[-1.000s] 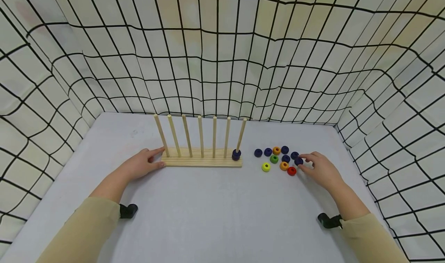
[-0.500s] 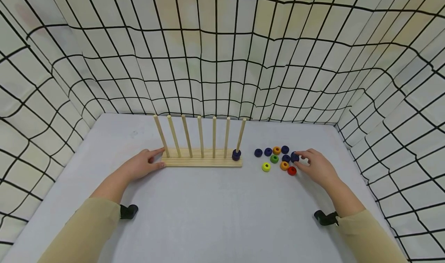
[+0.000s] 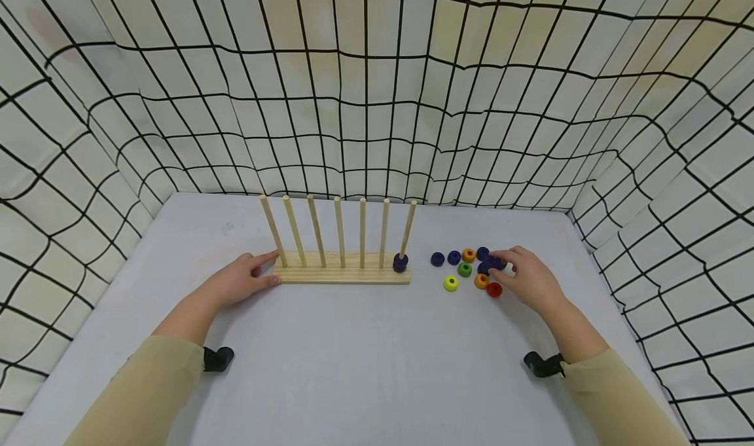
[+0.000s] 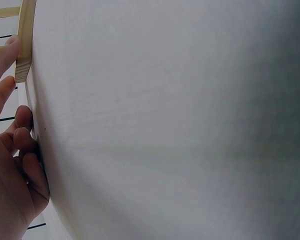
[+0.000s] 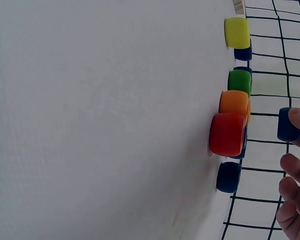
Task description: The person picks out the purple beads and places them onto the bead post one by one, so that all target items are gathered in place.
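Observation:
A wooden peg rack (image 3: 341, 276) with several upright pegs stands left of centre in the head view. On its rightmost peg sit dark blue beads (image 3: 400, 262). My left hand (image 3: 240, 281) grips the rack's left end between thumb and index finger, its other fingers curled below in the left wrist view. My right hand (image 3: 530, 279) pinches a dark blue bead (image 5: 288, 125) between thumb and finger, raised off the table. Under and beside it lie loose beads, among them a red one (image 3: 494, 290), a yellow one (image 3: 450, 283) and a green one (image 3: 464, 270).
A white cloth-covered table (image 3: 377, 354) spreads beneath everything. Black netting (image 3: 365, 105) over pale walls rises at the back and both sides. Orange beads (image 3: 468, 255) and further dark blue beads (image 3: 438, 259) lie between the rack and the right hand.
My right hand has lifted the dark blue bead from the right edge of the group and carried it a little left, over the other beads. My left hand has stayed at the rack's end.

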`<control>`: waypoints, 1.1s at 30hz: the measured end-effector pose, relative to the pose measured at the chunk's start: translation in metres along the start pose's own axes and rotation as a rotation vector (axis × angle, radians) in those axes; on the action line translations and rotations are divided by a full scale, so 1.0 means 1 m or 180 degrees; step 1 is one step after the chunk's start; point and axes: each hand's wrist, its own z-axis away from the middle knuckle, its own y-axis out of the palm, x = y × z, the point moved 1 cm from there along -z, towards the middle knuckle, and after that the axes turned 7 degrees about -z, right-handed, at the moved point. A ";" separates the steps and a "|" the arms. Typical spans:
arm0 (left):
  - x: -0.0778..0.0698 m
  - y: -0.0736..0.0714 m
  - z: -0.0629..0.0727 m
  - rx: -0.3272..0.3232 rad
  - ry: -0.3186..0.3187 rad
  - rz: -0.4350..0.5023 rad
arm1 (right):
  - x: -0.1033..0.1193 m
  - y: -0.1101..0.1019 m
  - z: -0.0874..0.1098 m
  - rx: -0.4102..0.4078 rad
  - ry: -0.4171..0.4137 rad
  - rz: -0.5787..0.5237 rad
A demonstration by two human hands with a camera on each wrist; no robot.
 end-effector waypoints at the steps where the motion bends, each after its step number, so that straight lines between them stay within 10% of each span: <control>1: 0.000 0.000 0.000 0.0000 0.0000 -0.0001 | 0.001 0.000 -0.001 -0.0008 -0.0012 0.0007; 33: 0.002 0.001 -0.001 -0.0032 0.0034 0.0010 | 0.034 0.009 -0.010 -0.0180 -0.0175 -0.0118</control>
